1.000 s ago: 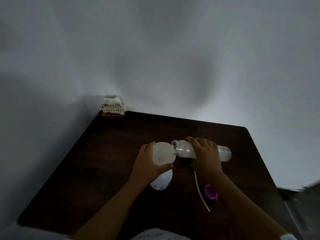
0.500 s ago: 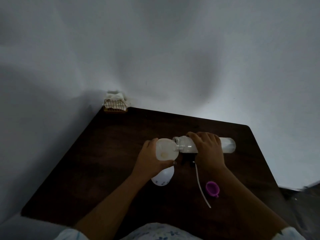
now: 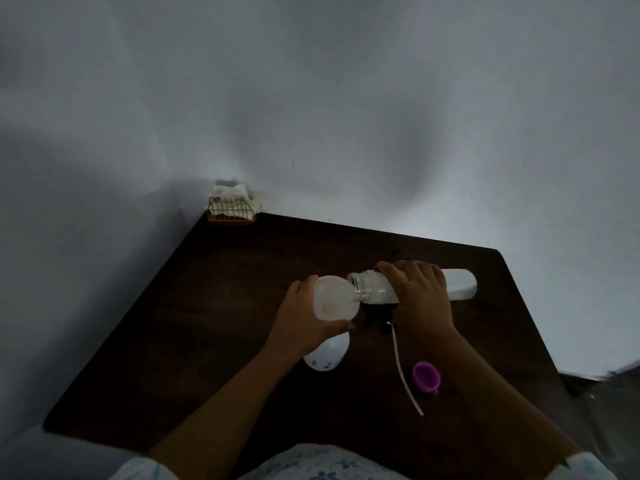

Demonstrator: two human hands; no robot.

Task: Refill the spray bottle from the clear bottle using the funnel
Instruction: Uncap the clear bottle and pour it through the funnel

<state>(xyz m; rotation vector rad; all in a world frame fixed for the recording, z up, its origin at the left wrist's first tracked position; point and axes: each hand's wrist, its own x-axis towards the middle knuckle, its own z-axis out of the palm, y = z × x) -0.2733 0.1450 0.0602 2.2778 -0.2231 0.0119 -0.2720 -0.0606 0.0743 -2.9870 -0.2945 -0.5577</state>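
Clear bottle [image 3: 372,289] near-horiz in R hand [image 3: 420,292] grip, long axis L-R, mouth at funnel [image 3: 334,299] rim; L hand [image 3: 301,323] holds funnel on spray bottle [image 3: 327,356].

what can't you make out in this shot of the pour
Head view, the only one:
Neck of the white spray bottle and spout of the translucent funnel: hidden under the left hand.
Middle of the clear plastic bottle: covered by the right hand.
Any liquid stream: too dim to tell.
Black spray head: shape lost against the dark table.
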